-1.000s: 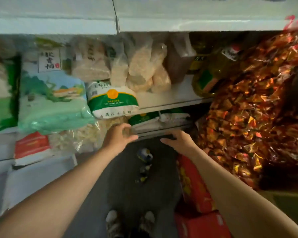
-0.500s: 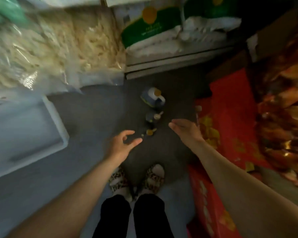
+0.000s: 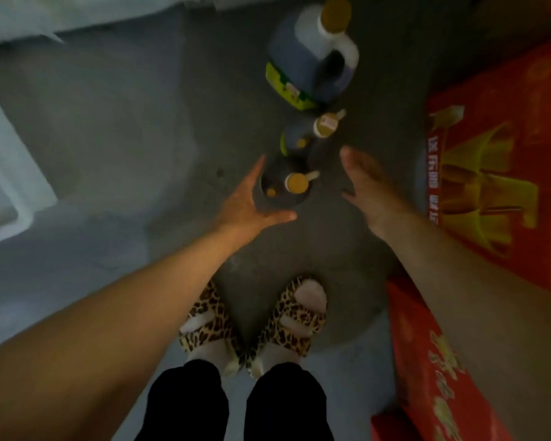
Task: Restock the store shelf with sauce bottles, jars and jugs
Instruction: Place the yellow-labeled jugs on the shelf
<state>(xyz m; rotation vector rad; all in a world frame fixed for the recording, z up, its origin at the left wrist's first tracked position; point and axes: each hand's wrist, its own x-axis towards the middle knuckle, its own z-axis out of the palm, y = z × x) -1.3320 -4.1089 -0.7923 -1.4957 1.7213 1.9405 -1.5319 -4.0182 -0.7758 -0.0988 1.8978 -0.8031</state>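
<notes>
1. View has dropped from shelf to floor; both hands came down with it
2. Left hand [image 3: 247, 205] spread, cupping beside nearest sauce bottle [image 3: 285, 186], holding nothing
3. Right hand [image 3: 368, 183] spread, just right of that bottle
4. Second bottle [image 3: 303, 135] and jug [image 3: 309, 55] stand beyond it: pickup looks imminent

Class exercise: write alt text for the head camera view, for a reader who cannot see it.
Two open hands, left hand and right hand, reach down either side of a small dark bottle on the grey floor, in line with another bottle and a large jug.

Three upright dark bottles [image 3: 285, 186], floor
</notes>
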